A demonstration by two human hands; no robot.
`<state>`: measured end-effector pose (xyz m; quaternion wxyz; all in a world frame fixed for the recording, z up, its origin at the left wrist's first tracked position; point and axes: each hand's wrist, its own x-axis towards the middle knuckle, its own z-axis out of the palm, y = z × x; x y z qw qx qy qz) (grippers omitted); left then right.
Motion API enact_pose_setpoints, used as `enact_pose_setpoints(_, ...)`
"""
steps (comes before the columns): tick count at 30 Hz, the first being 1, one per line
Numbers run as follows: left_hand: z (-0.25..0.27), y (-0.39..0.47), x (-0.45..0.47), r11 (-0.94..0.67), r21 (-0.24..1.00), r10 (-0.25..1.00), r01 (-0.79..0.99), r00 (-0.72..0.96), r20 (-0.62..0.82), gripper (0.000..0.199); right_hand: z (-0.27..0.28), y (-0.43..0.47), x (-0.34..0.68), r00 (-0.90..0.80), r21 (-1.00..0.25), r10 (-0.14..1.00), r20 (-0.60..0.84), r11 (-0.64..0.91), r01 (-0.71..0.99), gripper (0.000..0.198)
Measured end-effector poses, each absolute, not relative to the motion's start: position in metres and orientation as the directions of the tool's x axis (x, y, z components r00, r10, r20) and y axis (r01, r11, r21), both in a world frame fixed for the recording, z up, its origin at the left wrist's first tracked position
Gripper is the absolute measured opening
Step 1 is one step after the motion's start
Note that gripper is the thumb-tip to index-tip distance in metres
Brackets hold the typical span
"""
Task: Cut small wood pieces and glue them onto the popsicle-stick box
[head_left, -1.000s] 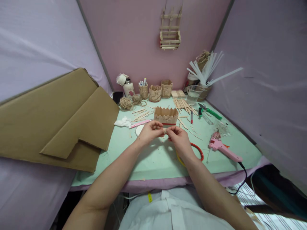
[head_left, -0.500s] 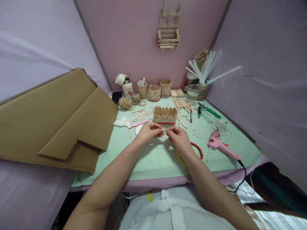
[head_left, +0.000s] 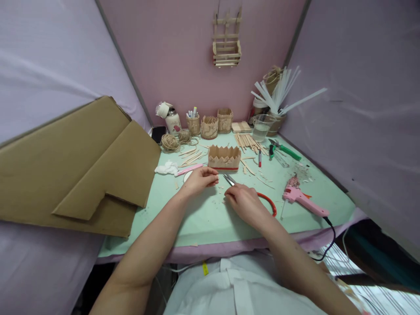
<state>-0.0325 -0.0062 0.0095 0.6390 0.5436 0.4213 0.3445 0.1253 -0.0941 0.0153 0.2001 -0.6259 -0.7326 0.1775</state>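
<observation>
Fingertips pinched together, my left hand (head_left: pixel 199 180) hovers just in front of a low wooden box (head_left: pixel 224 165) with a zigzag rim and a red line along its base. What those fingertips hold is too small to make out. Lower and to the right, my right hand (head_left: pixel 243 202) is curled close to the table, thumb and fingers together near some tiny pale bits (head_left: pixel 221 188). It lies over the scissors (head_left: pixel 229 180), whose blades point out past the knuckles and whose red handle shows at its right. Any item in its fingertips is hidden.
A pink glue gun (head_left: pixel 305 200) with a cord lies at right, near green-handled pliers (head_left: pixel 287 151). Wooden sticks (head_left: pixel 250 142), a water cup (head_left: pixel 261 129), twine (head_left: pixel 170 143) and carved wooden holders (head_left: pixel 209 127) stand behind. Large cardboard (head_left: pixel 78 170) leans at left.
My hands have drawn apart from where their fingertips met. The right hand has moved down toward the table, uncovering the scissor blades; the left has shifted slightly left.
</observation>
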Motion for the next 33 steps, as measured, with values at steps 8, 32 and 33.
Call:
enact_pose_setpoints(8, 0.015, -0.007, -0.032, 0.209, 0.978, 0.885, 0.024, 0.420, -0.200, 0.027, 0.035, -0.129, 0.231, 0.179, -0.472, 0.957, 0.230, -0.051, 0.880, 0.030)
enact_pose_setpoints(32, 0.024, -0.011, -0.033, 0.313, 0.949, 0.821, -0.020, 0.508, -0.260, 0.027, 0.007, -0.132, 0.284, 0.411, -0.602, 0.905, 0.106, -0.271, 0.751, 0.040)
enact_pose_setpoints(33, 0.024, -0.011, -0.033, 0.316, 0.948, 0.825, -0.025, 0.501, -0.262, 0.026, 0.010, -0.133, 0.274, 0.412, -0.705, 0.906, 0.097, -0.229, 0.671, 0.040)
